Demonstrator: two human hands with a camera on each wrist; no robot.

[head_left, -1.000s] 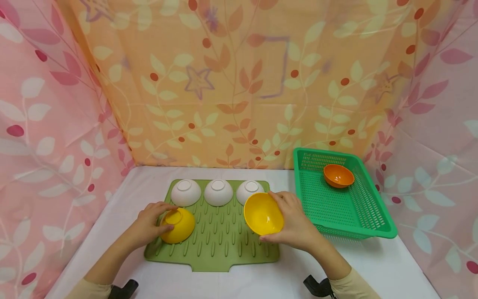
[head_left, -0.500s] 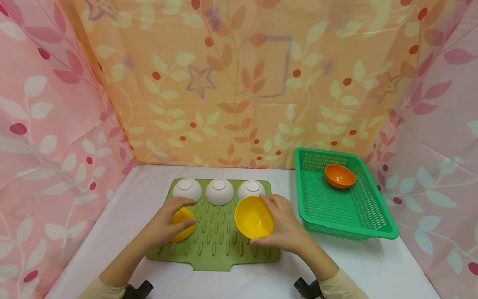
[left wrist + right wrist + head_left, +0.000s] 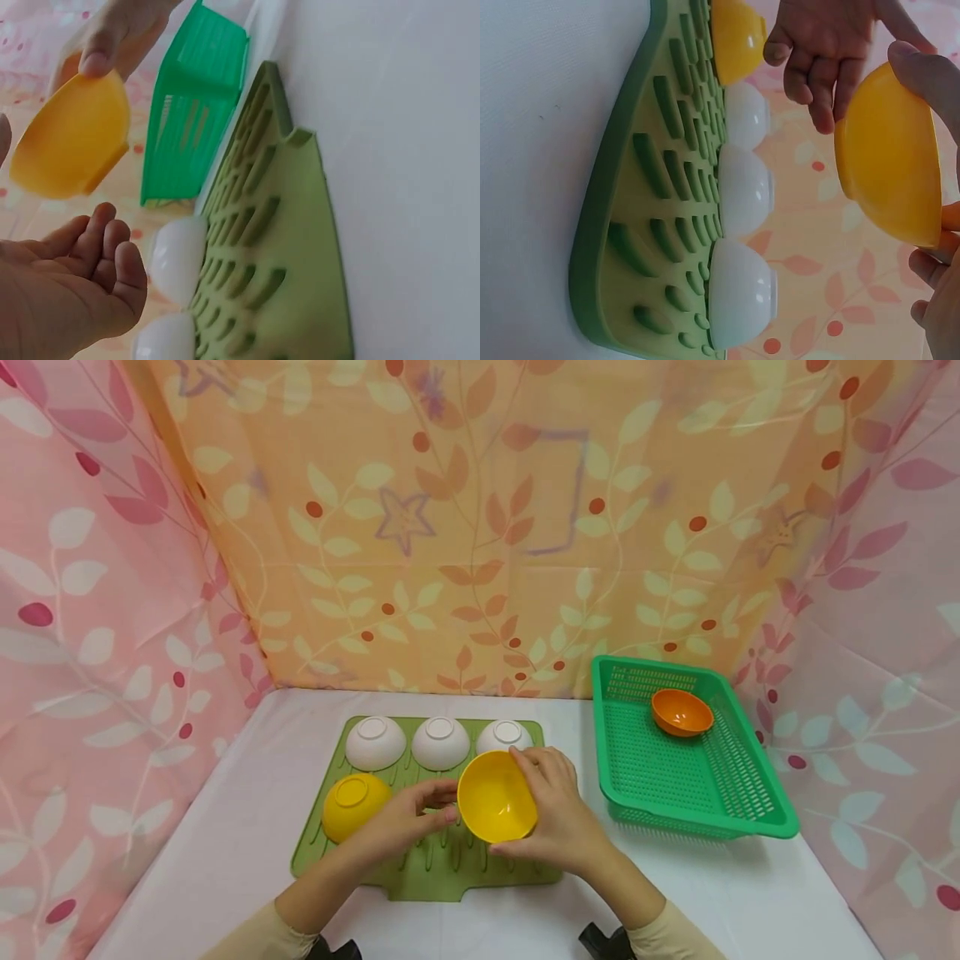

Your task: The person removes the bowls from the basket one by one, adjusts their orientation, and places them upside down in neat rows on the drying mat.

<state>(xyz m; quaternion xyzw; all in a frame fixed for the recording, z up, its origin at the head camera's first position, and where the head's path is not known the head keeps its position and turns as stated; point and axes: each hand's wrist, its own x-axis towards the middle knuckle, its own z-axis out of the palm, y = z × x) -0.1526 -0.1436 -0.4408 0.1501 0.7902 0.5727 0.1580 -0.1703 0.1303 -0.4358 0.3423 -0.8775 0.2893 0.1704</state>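
My right hand [image 3: 553,814] grips a yellow bowl [image 3: 493,797] by its rim, the hollow side turned toward the head camera, above the green drying mat [image 3: 426,887]. Close to that bowl's left side is my left hand [image 3: 408,818], its fingers relaxed and holding nothing. The right wrist view shows the left fingertips right by the base of the held yellow bowl [image 3: 889,154]. A second yellow bowl [image 3: 352,808] lies upside down at the mat's left, partly behind the left forearm. Along the mat's back edge three white bowls [image 3: 440,745] stand upside down in a row.
A green plastic basket [image 3: 611,752] stands to the right of the mat, with an orange bowl [image 3: 681,712] inside. White cloth [image 3: 247,752] covers the table. Patterned curtains [image 3: 480,527] close off the back and both sides.
My left hand has let go of the upside-down yellow bowl and moved right toward the held one. My right hand has carried its yellow bowl slightly left.
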